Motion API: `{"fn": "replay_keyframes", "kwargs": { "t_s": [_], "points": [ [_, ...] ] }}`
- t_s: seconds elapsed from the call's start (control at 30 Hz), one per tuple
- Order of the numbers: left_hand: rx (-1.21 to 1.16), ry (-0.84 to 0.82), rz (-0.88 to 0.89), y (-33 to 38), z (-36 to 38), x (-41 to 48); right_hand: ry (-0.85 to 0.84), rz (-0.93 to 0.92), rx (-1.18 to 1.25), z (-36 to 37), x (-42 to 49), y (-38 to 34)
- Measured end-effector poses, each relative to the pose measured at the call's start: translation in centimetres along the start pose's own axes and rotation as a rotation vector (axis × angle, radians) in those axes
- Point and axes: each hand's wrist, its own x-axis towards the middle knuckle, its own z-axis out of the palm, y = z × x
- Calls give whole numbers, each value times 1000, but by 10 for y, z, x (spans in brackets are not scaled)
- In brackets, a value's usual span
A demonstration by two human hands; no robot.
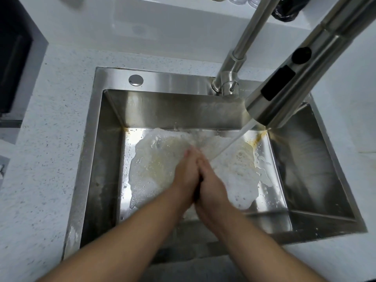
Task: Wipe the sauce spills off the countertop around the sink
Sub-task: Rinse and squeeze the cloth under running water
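Nearest the camera, two bare forearms are reaching in over the front edge of the sink (95,159). The left hand (186,176) and the right hand (212,186) are pressing flat against each other, palm to palm, with the fingers straight. They are grasping nothing, and no cloth or sponge is showing anywhere. A stream of water (234,139) is running onto the fingertips from the tap (284,84) hanging over the right side.

Under the hands, foamy yellowish water (154,159) is spreading across the sink floor. Further back, orange-brown sauce marks (257,139) are clinging to the far corners of the basin. The speckled white worktop (46,159) is wrapping round the sink. No sauce is plainly showing on it, though the speckles make small spots hard to rule out. The left rim is looking wet.

The wiping is probably finished and the hands are being rinsed, so what is left seems to be the basin stains. At the back, a black bag (284,11) is sitting by the wall.
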Motion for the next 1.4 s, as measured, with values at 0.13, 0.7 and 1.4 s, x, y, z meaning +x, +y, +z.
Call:
{"fn": "replay_keyframes", "kwargs": {
  "t_s": [0.13, 0.7, 1.4],
  "points": [
    [98, -59, 45, -6, 13, -29, 135, 37, 101, -10, 6, -20],
    [-341, 31, 30, 12, -28, 15, 126, 32, 392, -38, 8, -33],
    [4, -190, 60, -19, 15, -14, 90, -146, 43, -17, 2, -25]
  ]
}}
